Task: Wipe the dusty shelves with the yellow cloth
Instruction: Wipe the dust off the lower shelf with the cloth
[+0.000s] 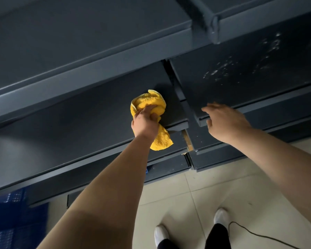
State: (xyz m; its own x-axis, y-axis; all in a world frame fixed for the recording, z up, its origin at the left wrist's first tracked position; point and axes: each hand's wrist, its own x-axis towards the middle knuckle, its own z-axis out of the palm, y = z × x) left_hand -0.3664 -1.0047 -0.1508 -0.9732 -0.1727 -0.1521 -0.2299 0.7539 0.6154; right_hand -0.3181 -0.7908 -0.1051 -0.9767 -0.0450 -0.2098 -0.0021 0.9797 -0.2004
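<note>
Dark grey metal shelves fill most of the view, stacked in tiers and split by a vertical gap into a left and a right run. On the left run, near its right end, the left hand is closed around a bunched yellow cloth, pressing it down onto the shelf surface; one tail of the cloth hangs below the wrist, over the shelf's front edge. The right hand holds nothing, its fingers spread loosely, and it is at the front lip of the neighbouring right shelf; whether it touches the lip cannot be told. That shelf carries pale dusty specks towards its back. Below, a beige tiled floor shows two white shoes, a thin black cable and, at lower left, a blue plastic crate.
</note>
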